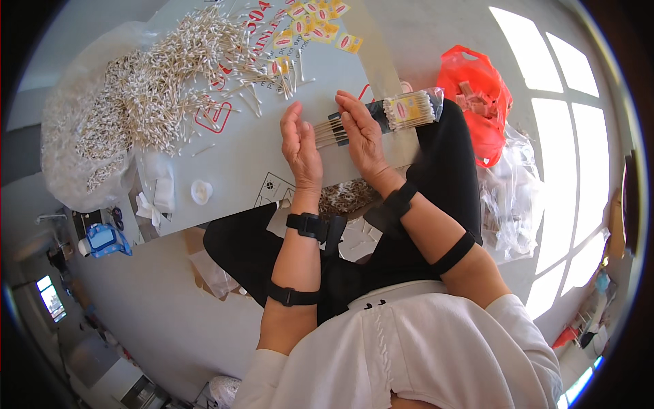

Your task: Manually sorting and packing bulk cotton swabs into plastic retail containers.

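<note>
Both my hands stand over the near part of the table with palms facing each other. A bunch of cotton swabs [330, 132] lies crosswise between them. The palm of my left hand [300, 150] is against or close to its left end, with the fingers stretched out. Beside its right end my right hand [366, 140] has its fingers straight and hides part of the bunch; whether it touches is unclear. Just right of that hand, a clear bag of cotton swabs [411, 109] with a yellow label lies on a dark strip [376, 109].
Loose cotton swabs [146, 95] are heaped at the far left, partly in a clear plastic bag [61, 136]. Yellow labels [313, 27] lie at the back. A small white dish [201, 192] sits near the left edge. On the right is a red plastic bag [477, 102].
</note>
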### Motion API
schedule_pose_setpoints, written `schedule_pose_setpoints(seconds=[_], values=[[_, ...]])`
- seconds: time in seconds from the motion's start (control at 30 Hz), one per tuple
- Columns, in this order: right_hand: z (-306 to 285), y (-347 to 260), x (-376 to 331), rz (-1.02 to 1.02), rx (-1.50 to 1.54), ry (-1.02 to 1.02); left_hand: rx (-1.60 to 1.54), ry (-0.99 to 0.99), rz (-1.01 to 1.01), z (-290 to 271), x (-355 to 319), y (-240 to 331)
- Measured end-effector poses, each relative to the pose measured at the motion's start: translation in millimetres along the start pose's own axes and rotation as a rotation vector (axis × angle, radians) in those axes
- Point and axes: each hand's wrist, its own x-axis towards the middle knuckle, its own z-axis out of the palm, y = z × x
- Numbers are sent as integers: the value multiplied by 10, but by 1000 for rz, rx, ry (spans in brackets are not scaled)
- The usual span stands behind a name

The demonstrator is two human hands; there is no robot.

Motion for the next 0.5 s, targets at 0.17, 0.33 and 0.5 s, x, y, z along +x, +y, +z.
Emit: schedule_pose_setpoints(seconds=[0.17, 0.33, 0.5], values=[[0, 2, -11, -7, -16, 8, -83, 23, -15, 78, -18, 17], [-187, -54, 34, -105, -228, 48, 430, 201, 38, -184, 278, 46], [-180, -87, 46, -91, -276, 8, 850, 83, -22, -212, 893, 161]])
